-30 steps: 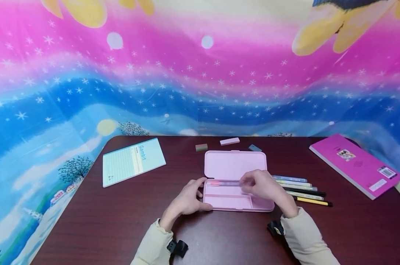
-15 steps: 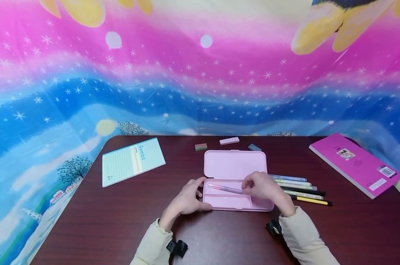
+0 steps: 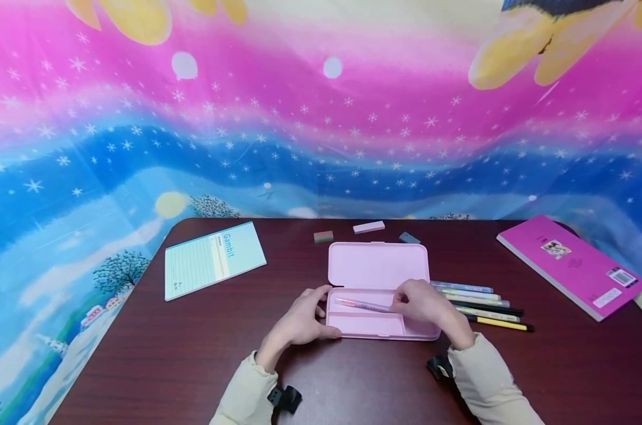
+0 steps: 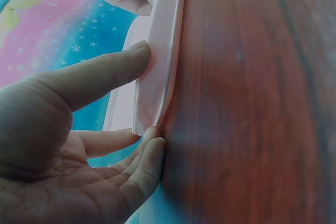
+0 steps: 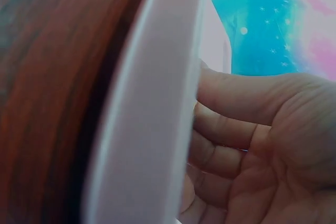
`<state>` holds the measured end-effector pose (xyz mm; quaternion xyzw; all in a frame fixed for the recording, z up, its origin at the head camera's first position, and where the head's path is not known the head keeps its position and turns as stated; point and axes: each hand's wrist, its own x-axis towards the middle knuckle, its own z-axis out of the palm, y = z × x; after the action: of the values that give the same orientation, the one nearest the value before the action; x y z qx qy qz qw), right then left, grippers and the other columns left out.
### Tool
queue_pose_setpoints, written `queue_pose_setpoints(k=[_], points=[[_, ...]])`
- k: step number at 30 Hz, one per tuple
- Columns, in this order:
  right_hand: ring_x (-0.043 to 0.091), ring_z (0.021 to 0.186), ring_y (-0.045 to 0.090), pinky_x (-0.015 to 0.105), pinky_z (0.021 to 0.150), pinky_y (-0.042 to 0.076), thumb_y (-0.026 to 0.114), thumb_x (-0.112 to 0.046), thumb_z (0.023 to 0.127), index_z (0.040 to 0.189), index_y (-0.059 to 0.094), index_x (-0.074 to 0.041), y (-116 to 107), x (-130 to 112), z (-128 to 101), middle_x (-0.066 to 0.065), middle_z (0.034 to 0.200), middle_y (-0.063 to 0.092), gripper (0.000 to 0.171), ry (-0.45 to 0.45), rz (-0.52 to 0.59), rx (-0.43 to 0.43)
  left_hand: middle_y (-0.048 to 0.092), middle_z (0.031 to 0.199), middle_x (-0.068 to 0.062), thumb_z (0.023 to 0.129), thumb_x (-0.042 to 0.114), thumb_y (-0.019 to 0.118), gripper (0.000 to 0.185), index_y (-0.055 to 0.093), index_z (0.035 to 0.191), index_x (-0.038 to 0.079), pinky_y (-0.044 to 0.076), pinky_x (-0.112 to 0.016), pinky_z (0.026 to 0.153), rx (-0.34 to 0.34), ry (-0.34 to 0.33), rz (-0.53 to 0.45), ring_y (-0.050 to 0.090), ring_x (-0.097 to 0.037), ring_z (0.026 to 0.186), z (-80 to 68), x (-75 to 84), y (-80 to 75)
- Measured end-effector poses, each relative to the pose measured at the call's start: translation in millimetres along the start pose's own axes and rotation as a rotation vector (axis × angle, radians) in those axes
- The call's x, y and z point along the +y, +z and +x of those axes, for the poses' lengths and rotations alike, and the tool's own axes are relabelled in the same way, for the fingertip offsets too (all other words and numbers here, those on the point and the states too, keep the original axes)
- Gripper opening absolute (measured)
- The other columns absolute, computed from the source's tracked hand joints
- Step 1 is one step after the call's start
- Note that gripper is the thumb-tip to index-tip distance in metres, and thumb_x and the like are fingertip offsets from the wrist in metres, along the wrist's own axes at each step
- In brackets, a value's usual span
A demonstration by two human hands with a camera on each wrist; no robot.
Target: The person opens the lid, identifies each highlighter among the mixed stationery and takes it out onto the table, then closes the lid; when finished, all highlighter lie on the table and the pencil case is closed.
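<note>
pencil case [image 3: 376, 295], pink plastic, lies open on the dark table [image 3: 353, 378] near its middle, lid folded flat toward the far side so both tray compartments face up.

left hand [image 3: 300, 321] grips the case's left end: thumb on the near-left wall, fingers curled round the corner against the table, seen close in the left wrist view [image 4: 142, 56]. judged a bracing hold, keeping the light tray from sliding while the other hand works inside it.

right hand [image 3: 424, 304] sits over the right end of the tray, fingers curled, pinching the right end of a pink pen [image 3: 360, 304]. pen lies slightly tilted in the far, long compartment, tip pointing left; whether it rests fully on the tray floor cannot be told. right wrist view shows only curled fingers [image 5: 226, 129] just beside the case wall; pen hidden there.

loose pens [image 3: 485, 307], five or so, lie in a row on the table just right of the case, within short reach of the right hand. three erasers [image 3: 369, 226] sit beyond the lid at the far edge. pale blue notebook [image 3: 212, 258] far left, pink book [image 3: 570, 265] far right, both well apart from the case.
</note>
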<state>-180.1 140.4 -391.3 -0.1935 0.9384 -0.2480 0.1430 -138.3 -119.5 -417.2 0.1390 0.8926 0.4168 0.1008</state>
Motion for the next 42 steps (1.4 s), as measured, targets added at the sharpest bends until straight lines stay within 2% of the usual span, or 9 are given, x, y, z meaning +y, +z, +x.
queue_pose_setpoints(k=[5, 11, 16, 22, 31, 38, 42], points=[[0.012, 0.055, 0.041, 0.027, 0.052, 0.034, 0.069, -0.013, 0.087, 0.067, 0.067, -0.01, -5, -1, -2, -0.004, 0.058, 0.048, 0.021, 0.005, 0.024, -0.005, 0.051, 0.116, -0.012, 0.069, 0.019, 0.086, 0.081, 0.045, 0.137, 0.0, 0.044, -0.031, 0.076, -0.001, 0.002, 0.004, 0.056, -0.017, 0.086, -0.1, 0.0, -0.6], [0.013, 0.06, 0.048, 0.027, 0.054, 0.039, 0.067, -0.011, 0.089, 0.077, 0.071, -0.007, -10, -4, -4, 0.0, 0.067, 0.06, 0.013, 0.052, 0.091, 0.005, 0.051, 0.115, -0.012, 0.069, 0.018, 0.086, 0.082, 0.044, 0.137, 0.0, 0.044, -0.031, 0.076, 0.0, 0.002, 0.005, 0.055, -0.017, 0.086, -0.1, 0.6, -0.6], [0.013, 0.062, 0.052, 0.028, 0.057, 0.044, 0.067, -0.009, 0.087, 0.081, 0.071, -0.005, -8, -4, -4, 0.001, 0.069, 0.062, 0.008, 0.076, 0.131, 0.046, 0.051, 0.116, -0.012, 0.069, 0.018, 0.086, 0.083, 0.043, 0.138, -0.001, 0.044, -0.03, 0.077, 0.002, -0.001, 0.004, 0.055, -0.017, 0.086, 0.0, 1.1, 0.1], [0.011, 0.066, 0.053, 0.029, 0.063, 0.045, 0.074, -0.015, 0.082, 0.082, 0.071, -0.007, -2, -3, 0, -0.002, 0.072, 0.064, 0.009, -0.002, 0.124, 0.036, 0.051, 0.115, -0.012, 0.069, 0.017, 0.086, 0.083, 0.043, 0.138, -0.001, 0.044, -0.03, 0.077, 0.001, -0.003, 0.0, 0.055, -0.017, 0.086, 0.2, 1.0, 0.3], [0.009, 0.063, 0.046, 0.027, 0.062, 0.04, 0.069, -0.009, 0.085, 0.078, 0.07, -0.009, 1, -1, 0, -0.005, 0.066, 0.056, 0.007, -0.103, 0.101, -0.042, 0.05, 0.115, -0.012, 0.069, 0.018, 0.086, 0.083, 0.044, 0.138, -0.001, 0.044, -0.03, 0.078, -0.001, -0.001, 0.005, 0.055, -0.017, 0.086, 0.7, 0.8, 0.9], [0.008, 0.057, 0.04, 0.025, 0.057, 0.035, 0.065, -0.008, 0.085, 0.071, 0.066, -0.009, 2, -2, 0, -0.007, 0.06, 0.045, 0.014, -0.121, 0.089, -0.034, 0.051, 0.115, -0.011, 0.069, 0.017, 0.086, 0.083, 0.044, 0.138, 0.0, 0.044, -0.031, 0.078, -0.001, 0.005, 0.004, 0.056, -0.017, 0.086, 1.4, 1.0, 0.8], [0.009, 0.059, 0.042, 0.025, 0.059, 0.037, 0.068, -0.01, 0.085, 0.07, 0.064, -0.009, 3, -3, 0, -0.006, 0.06, 0.046, 0.015, -0.12, 0.094, -0.027, 0.051, 0.115, -0.011, 0.068, 0.017, 0.086, 0.083, 0.044, 0.138, 0.001, 0.044, -0.031, 0.078, -0.001, 0.0, 0.001, 0.056, -0.017, 0.087, 1.4, 0.4, 1.0]])
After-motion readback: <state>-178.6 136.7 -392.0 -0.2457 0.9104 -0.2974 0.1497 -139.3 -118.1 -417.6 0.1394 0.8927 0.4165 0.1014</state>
